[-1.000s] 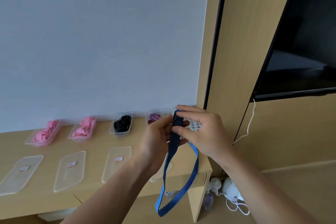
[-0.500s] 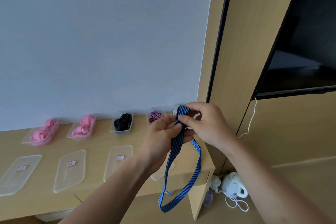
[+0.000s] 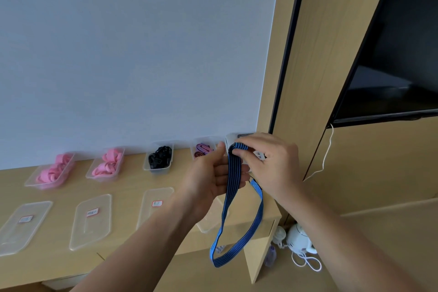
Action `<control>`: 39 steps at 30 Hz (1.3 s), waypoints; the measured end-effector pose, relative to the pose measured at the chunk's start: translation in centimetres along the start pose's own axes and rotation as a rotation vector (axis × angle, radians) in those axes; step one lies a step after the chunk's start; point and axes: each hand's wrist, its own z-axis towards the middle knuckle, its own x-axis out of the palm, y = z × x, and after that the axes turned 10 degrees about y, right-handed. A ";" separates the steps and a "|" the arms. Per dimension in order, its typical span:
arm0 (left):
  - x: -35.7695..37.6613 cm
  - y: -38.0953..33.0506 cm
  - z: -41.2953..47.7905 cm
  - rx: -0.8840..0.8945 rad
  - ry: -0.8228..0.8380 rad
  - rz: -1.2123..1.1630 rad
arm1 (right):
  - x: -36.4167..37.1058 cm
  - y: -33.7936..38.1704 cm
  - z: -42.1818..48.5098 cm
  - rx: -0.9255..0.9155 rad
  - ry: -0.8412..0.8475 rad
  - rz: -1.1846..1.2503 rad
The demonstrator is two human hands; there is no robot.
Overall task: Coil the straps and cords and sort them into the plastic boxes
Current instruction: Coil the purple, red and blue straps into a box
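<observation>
Far L on the desk (image 3: 59, 258), by the wall, we see two clear boxes of pink straps (image 3: 51, 174) (image 3: 106, 165), then a box of black cords (image 3: 159, 157), then one w/ a purple strap (image 3: 202, 149). In front of them lie flat lids (image 3: 91, 220) w/ small labels, one per box; the 4th is mostly hidden under the L arm.

The left hand (image 3: 211, 180) is held above the desk's R end, palm toward us, thumb up and off the strap, fingers half curled. The blue striped strap (image 3: 237, 232) runs down across those fingers; we can't tell if they grip it. Its long loop hangs free below the desk edge.

The right hand (image 3: 272, 166) pinches the strap's top fold betw. thumb and forefinger, just beside the L thumb.

Further R: a white cable (image 3: 324, 156) on the wood panel, a dark TV (image 3: 398, 54) above, a white kettle (image 3: 298, 240) on the floor.
</observation>
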 end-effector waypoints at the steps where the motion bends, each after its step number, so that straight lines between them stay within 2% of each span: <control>1: 0.0 -0.2 0.0 0.002 0.012 -0.017 | 0.1 -0.1 -0.2 -0.033 0.003 -0.025; 7: -0.2 -1.0 0.5 0.029 0.023 -0.102 | 0.5 -0.7 -2.3 -0.162 0.106 -0.143; 10: -0.3 -1.1 0.9 0.038 0.037 -0.091 | 0.5 -0.9 -2.5 -0.168 0.134 -0.158; 14: -0.7 -1.3 1.0 0.083 0.074 -0.049 | 0.4 -0.6 -2.7 -0.125 0.263 -0.161; 16: -0.7 -1.2 0.9 0.102 0.075 0.010 | 0.2 -0.2 -2.4 -0.080 0.282 -0.105; 20: -0.3 -0.3 0.9 0.135 0.085 0.105 | -0.1 0.4 -1.0 0.126 0.178 -0.017; 23: -0.4 -0.2 0.7 0.152 0.092 0.116 | -0.3 0.1 -0.2 0.397 0.321 0.057; 26: -0.6 0.0 0.5 0.138 0.096 0.104 | -0.4 -0.3 0.6 0.439 0.474 0.097; 32: -0.7 0.5 0.4 0.129 0.081 0.059 | -0.3 0.0 0.6 0.462 0.366 0.098; 39: -0.6 1.0 0.3 0.075 0.055 0.037 | -0.3 0.3 0.2 0.388 0.229 0.105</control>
